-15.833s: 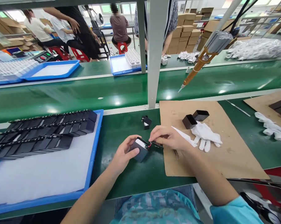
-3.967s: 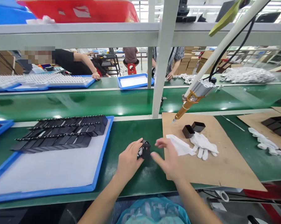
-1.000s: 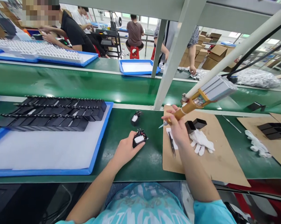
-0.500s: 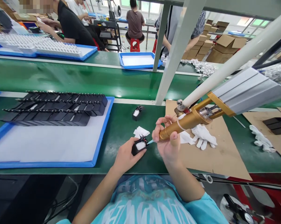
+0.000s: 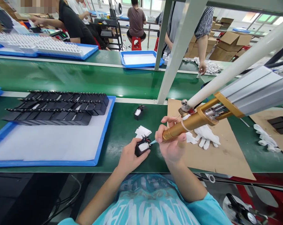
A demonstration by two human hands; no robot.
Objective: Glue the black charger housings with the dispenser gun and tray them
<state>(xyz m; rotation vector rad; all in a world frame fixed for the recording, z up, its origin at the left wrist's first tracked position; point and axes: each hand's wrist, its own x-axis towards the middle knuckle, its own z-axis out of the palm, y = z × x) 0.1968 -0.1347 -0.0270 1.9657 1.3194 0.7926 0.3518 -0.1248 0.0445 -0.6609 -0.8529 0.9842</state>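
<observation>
Left hand (image 5: 129, 156): thumb and fingers are closing around the sides of a small black casing (image 5: 139, 152), which is resting, tilted, on the green bench (image 5: 122, 125) in front of the wearer; a white block (image 5: 144, 146) and red wiring are showing inside.
Right hand (image 5: 171, 145): fingers are curling around the gold dispenser (image 5: 179, 128), keeping it slanted.
Nozzle, just changed: a second ago the pale tip (image 5: 153, 142) was standing clear; now it is meeting the casing's right edge, contact or hair-gap not telling. Both hands seem to be working at one spot.
Near bench: white paper (image 5: 145, 130) is lying just beyond the casing; a second unit (image 5: 138, 114) is sitting farther back.
Left side: a blue tray (image 5: 111, 116) is holding rows of black units (image 5: 61, 109).
Right side: brown sheet (image 5: 226, 159) is lying under a white glove (image 5: 207, 136).
Room: a person in brown (image 5: 136, 23) is sitting on a red stool (image 5: 136, 44); a striped sleeve (image 5: 203, 22) is showing across the line.
</observation>
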